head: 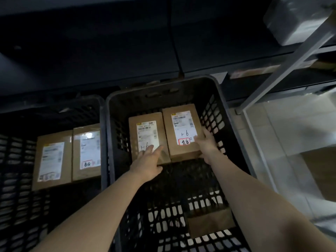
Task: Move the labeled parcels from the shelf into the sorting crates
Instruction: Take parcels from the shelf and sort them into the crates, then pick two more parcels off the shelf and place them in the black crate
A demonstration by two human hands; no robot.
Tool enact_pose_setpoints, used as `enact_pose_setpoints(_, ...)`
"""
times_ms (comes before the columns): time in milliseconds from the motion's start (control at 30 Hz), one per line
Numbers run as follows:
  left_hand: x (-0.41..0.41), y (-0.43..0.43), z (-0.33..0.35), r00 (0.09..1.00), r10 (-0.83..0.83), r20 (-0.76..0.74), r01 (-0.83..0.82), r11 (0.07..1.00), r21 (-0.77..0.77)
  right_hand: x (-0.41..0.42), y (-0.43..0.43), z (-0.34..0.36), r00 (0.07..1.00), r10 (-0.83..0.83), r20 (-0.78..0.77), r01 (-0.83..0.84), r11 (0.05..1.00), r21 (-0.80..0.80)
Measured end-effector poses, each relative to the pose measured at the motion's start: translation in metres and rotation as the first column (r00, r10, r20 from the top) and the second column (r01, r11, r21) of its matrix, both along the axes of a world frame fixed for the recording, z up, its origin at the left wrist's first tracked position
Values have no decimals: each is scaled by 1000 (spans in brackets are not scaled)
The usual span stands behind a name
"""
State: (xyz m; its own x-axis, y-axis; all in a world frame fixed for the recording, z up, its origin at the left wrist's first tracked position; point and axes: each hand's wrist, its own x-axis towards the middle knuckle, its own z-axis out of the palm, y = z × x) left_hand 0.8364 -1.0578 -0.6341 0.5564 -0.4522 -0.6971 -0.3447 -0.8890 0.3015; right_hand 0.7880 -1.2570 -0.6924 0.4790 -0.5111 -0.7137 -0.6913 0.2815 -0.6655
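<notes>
Two brown labeled parcels lie side by side at the far end of the dark slotted crate [109, 124] in the middle. My left hand [148, 160] rests with straight fingers on the near end of the left parcel [145, 128]. My right hand [206, 142] holds the right parcel [181, 128] at its near right corner, fingers wrapped round the edge. Both parcels carry white labels with handwritten marks. A second crate [16, 160] on the left holds two more parcels [52, 159] [87, 151].
Dark shelf boards [109, 51] run across the top, with a grey metal upright [283, 70] at the right. A wrapped pale bundle [294, 20] sits on an upper right shelf. Pale tiled floor [283, 128] lies to the right of the crate.
</notes>
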Motion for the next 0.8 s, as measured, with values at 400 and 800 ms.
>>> enact_pose_setpoints(400, -4, 17, 31, 979, -131, 157, 126, 991, 43, -4, 48, 37, 674, 502, -541, -738, 419, -530)
enact_pose_setpoints(800, -92, 210, 245, 715, -25, 699, 51, 999, -17, -62, 248, 252, 443, 763, -470, -479, -242, -844)
